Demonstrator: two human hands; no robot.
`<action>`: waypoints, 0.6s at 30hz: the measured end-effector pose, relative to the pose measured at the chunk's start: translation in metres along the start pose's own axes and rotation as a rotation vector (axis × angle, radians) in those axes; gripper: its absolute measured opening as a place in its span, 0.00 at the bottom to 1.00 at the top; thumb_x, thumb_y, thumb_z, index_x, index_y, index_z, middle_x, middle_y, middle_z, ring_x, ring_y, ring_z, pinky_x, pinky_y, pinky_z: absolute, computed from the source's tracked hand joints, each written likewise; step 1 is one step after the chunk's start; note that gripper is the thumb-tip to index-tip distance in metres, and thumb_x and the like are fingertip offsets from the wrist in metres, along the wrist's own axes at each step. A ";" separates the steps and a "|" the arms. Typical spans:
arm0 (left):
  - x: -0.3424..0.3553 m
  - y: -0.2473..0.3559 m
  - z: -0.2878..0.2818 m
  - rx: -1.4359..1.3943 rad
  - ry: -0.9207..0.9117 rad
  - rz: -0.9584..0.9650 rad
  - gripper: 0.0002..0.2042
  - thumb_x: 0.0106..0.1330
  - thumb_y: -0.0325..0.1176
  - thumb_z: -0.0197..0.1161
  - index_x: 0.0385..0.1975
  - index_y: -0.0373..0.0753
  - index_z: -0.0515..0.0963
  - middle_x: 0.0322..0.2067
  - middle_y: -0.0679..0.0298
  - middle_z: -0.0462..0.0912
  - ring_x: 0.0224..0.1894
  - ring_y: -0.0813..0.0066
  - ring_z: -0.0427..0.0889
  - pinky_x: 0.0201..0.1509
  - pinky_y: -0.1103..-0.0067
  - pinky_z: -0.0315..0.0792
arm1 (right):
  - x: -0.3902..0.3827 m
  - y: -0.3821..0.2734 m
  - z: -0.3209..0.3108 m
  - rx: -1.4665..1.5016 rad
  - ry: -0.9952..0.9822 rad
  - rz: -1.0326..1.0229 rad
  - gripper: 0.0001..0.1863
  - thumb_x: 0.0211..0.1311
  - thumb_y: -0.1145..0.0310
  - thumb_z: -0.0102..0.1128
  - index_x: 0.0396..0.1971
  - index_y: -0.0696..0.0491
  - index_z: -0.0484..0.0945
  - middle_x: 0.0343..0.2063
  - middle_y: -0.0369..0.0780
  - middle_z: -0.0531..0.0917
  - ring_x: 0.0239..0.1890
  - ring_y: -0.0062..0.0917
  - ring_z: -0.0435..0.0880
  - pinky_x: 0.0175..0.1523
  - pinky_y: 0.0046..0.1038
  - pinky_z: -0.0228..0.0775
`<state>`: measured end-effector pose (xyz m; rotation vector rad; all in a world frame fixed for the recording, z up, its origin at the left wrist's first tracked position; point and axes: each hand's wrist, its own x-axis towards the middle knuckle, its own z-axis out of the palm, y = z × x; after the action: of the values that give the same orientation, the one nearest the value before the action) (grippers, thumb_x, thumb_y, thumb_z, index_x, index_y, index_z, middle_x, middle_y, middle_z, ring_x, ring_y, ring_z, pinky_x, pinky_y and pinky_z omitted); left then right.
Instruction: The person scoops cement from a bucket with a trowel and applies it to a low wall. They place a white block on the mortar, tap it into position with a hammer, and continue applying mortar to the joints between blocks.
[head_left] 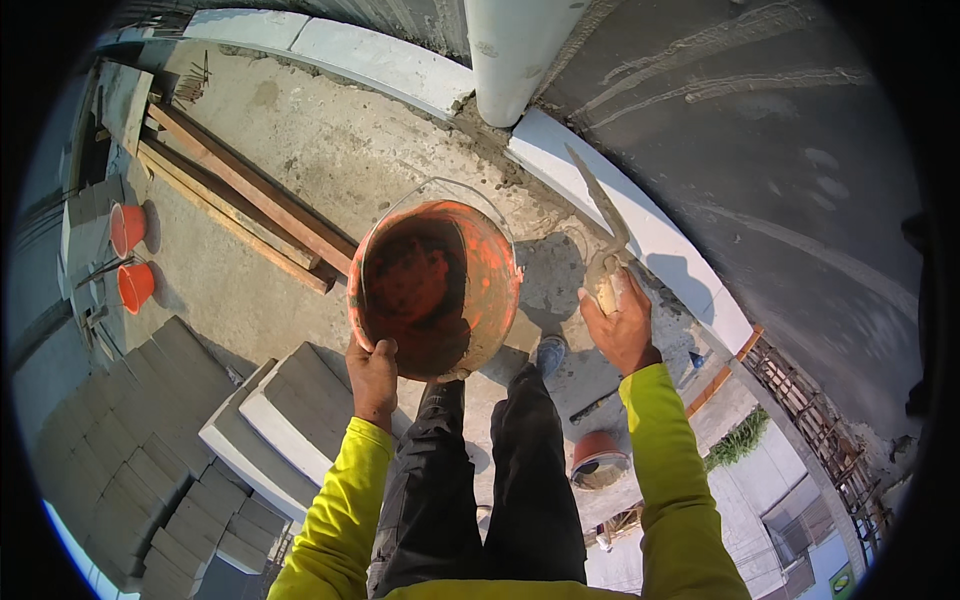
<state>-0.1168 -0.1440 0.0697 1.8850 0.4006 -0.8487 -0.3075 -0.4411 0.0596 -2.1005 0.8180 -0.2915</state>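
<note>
My left hand (373, 381) grips the near left rim of an orange bucket (490, 280), thumb over the edge. The bucket tilts so that I look into it; its inside is smeared with grey mortar residue, and its thin wire handle rests against the rim. In my right hand (622, 325) is a trowel (603, 200), held by its mortar-crusted handle. Its narrow blade points up and away, above a row of white blocks (640, 210). The fingers under the bucket are hidden.
Long timber beams (250, 200) lie on the concrete floor at left. Two small orange buckets (127, 229) stand farther left. Stacked grey blocks (130, 440) fill the lower left. Another bucket (598, 450) sits near my feet. A pale pipe (515, 60) rises beside the dark wall (780, 150).
</note>
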 end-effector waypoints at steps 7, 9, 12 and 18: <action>-0.033 0.029 0.029 0.069 -0.036 0.246 0.14 0.60 0.21 0.53 0.45 0.34 0.76 0.26 0.71 0.74 0.26 0.84 0.71 0.31 0.82 0.68 | 0.001 -0.104 0.024 -0.267 -0.656 -0.049 0.22 0.58 0.71 0.62 0.51 0.65 0.72 0.41 0.54 0.78 0.41 0.51 0.83 0.45 0.45 0.77; -0.048 0.041 0.027 0.115 -0.055 0.259 0.13 0.60 0.20 0.53 0.44 0.33 0.76 0.25 0.71 0.73 0.25 0.84 0.70 0.30 0.82 0.68 | 0.017 -0.120 0.048 -0.435 -0.617 -0.124 0.25 0.54 0.74 0.61 0.52 0.66 0.70 0.41 0.52 0.78 0.39 0.48 0.84 0.44 0.40 0.78; -0.059 0.064 0.009 0.110 -0.088 0.348 0.15 0.59 0.19 0.53 0.46 0.32 0.75 0.26 0.70 0.74 0.27 0.84 0.71 0.32 0.82 0.68 | 0.002 -0.139 0.036 -0.412 -0.798 -0.518 0.18 0.56 0.75 0.56 0.46 0.68 0.73 0.38 0.52 0.80 0.36 0.42 0.86 0.41 0.37 0.81; -0.083 0.076 0.008 0.244 -0.019 0.301 0.20 0.57 0.17 0.50 0.51 0.30 0.74 0.35 0.65 0.78 0.34 0.80 0.75 0.41 0.81 0.72 | 0.009 -0.151 0.022 -0.564 -0.234 -0.618 0.15 0.58 0.71 0.58 0.44 0.62 0.75 0.37 0.45 0.77 0.32 0.33 0.84 0.35 0.31 0.81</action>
<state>-0.1317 -0.1781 0.1765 2.0924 -0.0033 -0.7351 -0.2229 -0.3678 0.1634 -2.8262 0.0837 -0.1350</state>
